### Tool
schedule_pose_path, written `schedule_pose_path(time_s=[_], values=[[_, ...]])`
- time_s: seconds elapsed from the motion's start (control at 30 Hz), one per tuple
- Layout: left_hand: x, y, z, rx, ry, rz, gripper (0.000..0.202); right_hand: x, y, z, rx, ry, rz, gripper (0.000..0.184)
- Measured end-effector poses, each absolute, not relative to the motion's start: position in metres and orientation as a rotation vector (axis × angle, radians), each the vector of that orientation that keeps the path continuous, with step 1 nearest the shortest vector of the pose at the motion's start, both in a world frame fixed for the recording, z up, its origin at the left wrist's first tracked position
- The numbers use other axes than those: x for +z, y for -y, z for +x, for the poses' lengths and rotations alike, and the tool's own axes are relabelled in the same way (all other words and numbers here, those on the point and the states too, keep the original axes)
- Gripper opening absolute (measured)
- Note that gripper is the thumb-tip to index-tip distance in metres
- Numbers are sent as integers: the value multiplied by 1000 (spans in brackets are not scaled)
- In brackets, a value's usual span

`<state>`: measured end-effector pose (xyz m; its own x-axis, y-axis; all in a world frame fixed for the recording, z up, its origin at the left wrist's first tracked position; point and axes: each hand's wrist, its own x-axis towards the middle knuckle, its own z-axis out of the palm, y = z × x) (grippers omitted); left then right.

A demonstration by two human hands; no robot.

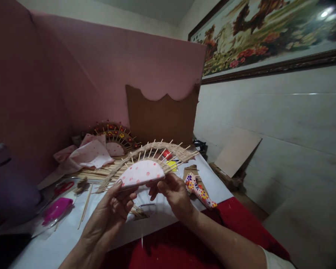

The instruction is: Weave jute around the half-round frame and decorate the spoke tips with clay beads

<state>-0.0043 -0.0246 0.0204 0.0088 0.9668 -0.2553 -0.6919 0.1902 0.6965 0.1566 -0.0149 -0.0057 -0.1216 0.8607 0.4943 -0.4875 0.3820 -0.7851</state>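
A fan-shaped craft piece (142,172) is held up above the table between both hands. Its half-round base is covered in white cloth with small pink-red prints; thin wooden sticks radiate from it, with bands of twine woven along the arc. My left hand (112,207) is closed on the base's left end, thumb on the cloth. At the right end, my right hand (177,196) grips the edge near the twine and sticks, its thumb and fingers bent. The fingertips behind the piece are partly hidden.
Behind lie a similar decorated fan (114,132), spotted cloth (91,153) and a pile of sticks (93,168). Magenta material (57,210) and red-handled scissors (64,187) are at left. A flowered boot-shaped piece (200,190) lies at right. Brown cardboard (162,119) stands at the back.
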Motion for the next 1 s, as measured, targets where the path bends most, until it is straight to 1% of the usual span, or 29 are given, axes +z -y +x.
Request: schedule_pose_path(time_s=[0.37, 0.5, 0.6, 0.77, 0.9, 1.0], values=[[21, 25, -9, 1346, -748, 418, 21, 1, 26, 157, 1073, 1274, -512, 18], [17, 25, -12, 1408, -635, 456, 21, 0, 28, 158, 1015, 1274, -562, 17], [11, 21, -14, 1431, -603, 475, 25, 2, 28, 161, 943, 1244, -575, 19], [6, 17, -16, 1422, -569, 575, 22, 8, 25, 166, 869, 1130, -585, 22], [8, 20, -14, 1424, -581, 556, 17, 7, 21, 165, 880, 1111, -637, 25], [9, 25, -9, 1406, -595, 562, 21, 3, 20, 161, 920, 1110, -615, 26]])
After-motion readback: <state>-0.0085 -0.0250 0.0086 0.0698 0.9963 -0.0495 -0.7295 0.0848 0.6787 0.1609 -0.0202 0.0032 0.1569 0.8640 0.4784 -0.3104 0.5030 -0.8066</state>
